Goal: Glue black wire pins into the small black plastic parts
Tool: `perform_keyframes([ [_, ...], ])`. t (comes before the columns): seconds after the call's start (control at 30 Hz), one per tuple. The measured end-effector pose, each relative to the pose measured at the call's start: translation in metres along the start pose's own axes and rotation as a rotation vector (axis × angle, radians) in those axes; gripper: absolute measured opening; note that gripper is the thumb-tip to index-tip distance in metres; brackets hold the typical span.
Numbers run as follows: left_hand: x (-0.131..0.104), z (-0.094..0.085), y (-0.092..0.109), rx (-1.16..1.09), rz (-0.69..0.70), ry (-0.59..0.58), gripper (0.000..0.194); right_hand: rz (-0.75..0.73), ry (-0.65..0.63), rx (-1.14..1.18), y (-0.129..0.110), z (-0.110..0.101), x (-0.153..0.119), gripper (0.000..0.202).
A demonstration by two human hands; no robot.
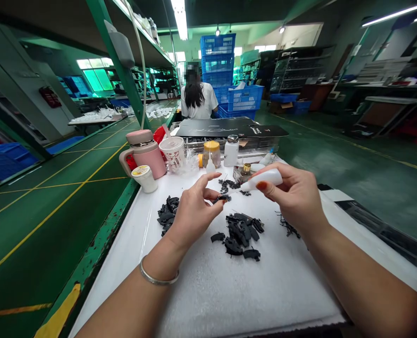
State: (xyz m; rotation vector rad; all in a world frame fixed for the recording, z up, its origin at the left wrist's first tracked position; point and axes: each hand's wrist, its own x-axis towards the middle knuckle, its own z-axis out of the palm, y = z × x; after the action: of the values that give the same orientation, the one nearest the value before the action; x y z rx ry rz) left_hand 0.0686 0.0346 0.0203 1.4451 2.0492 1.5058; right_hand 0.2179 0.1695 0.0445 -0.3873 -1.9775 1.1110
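Note:
Between the thumb and fingers of my left hand [196,206] is a small black part [223,198]. My right hand [295,192] grips a white squeeze bottle [269,178], its thin nozzle pointing left and down at the black part. Whether the tip touches the part is too small to tell. Below the hands, a pile of black pieces [242,232] lies on the white work surface [208,295]. Another black pile [168,213] is partly behind my left hand. Small dark parts [229,185] lie beyond the hands, and thin black pieces [286,225] sit beside my right wrist.
A pink mug [148,155], a paper cup [173,152], a small white tub [145,179], a yellow-lidded jar [212,152] and a white bottle [231,151] stand at the back. Farther off, a person [197,101] sits near blue crates [218,65]. A green conveyor [71,188] runs along the left.

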Motion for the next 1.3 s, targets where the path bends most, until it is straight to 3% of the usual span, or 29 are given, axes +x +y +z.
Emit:
perform_keyframes([
  [0.77,-0.001,0.0,0.001,-0.029,-0.016,0.01,0.054,-0.021,0.025,0.011,0.0,-0.002,0.001,0.022],
  [0.9,0.0,0.0,0.001,-0.082,-0.028,0.008,0.054,0.058,0.081,0.191,0.007,-0.002,0.005,0.023],
  [1.03,0.002,0.001,0.002,-0.219,-0.092,-0.037,0.053,0.247,0.135,0.479,0.013,-0.002,0.011,0.022],
  [1.17,0.003,0.002,0.003,-0.425,-0.146,-0.068,0.064,0.448,-0.009,0.668,0.016,0.006,0.012,0.039],
  [1.3,0.003,0.003,0.005,-0.564,-0.168,-0.058,0.084,0.484,-0.226,0.561,0.017,0.02,0.004,0.037],
])
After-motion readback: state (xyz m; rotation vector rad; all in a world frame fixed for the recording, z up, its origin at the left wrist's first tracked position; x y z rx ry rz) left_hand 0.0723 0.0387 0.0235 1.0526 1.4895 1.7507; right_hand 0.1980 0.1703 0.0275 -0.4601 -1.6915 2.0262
